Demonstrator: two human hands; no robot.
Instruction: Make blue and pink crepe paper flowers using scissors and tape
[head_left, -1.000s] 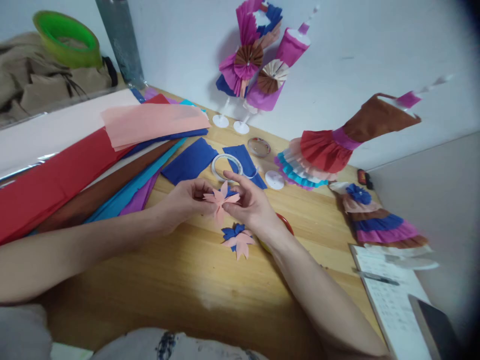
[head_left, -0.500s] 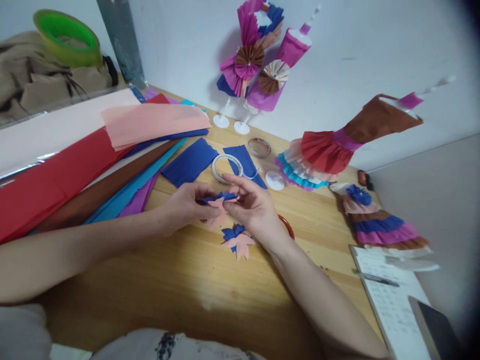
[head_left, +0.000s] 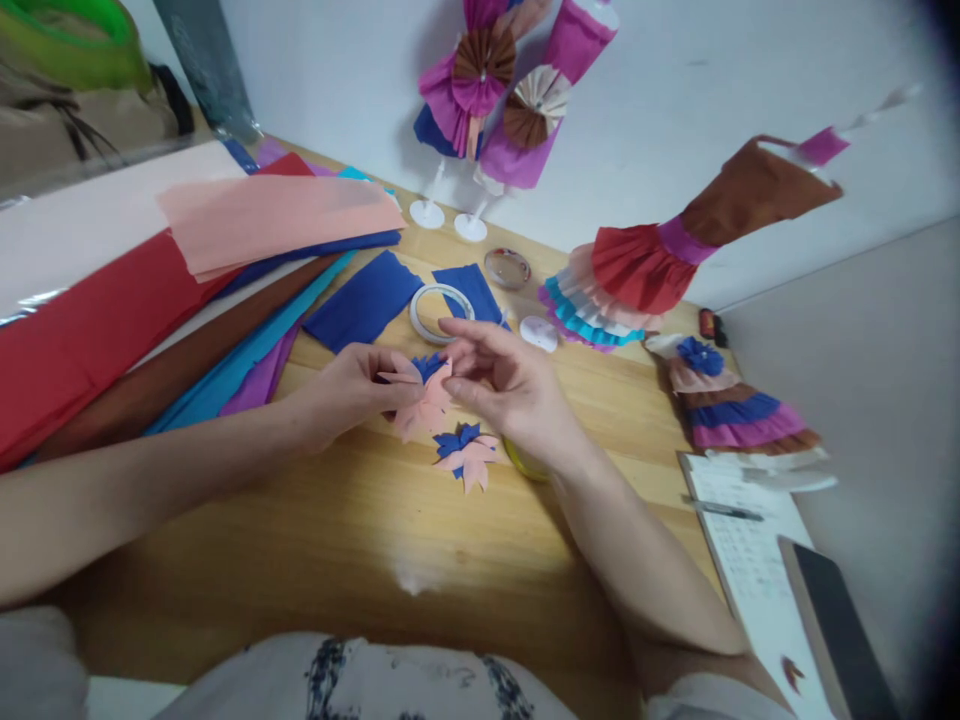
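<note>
Between my hands is a paper flower point(head_left: 426, 400) of pink and blue petals, raised a little above the wooden table point(head_left: 360, 550). My left hand point(head_left: 367, 383) pinches its left side, thumb and fingers closed on a pink petal. Thumb and fingertips of my right hand point(head_left: 506, 385) close on the flower's right edge, the index finger stretched out above. Just below, a second pink and blue paper flower point(head_left: 469, 455) lies on the table. A white roll of tape point(head_left: 442, 313) rests beyond my right fingertips, over blue crepe paper point(head_left: 367, 300).
Coloured paper sheets point(head_left: 97, 340) are piled at the left. Paper dresses on stands point(head_left: 480, 90) line the wall, with a brown and red dress point(head_left: 675, 250) farther right. A notebook point(head_left: 739, 540), a pen point(head_left: 727, 510) and a phone point(head_left: 840, 630) lie at the right. A clear tape roll point(head_left: 508, 268) sits behind.
The held flower has turned so that more of its pink petals face me. My view has shifted, and a yellow edge now shows under my right wrist where a red handle showed before.
</note>
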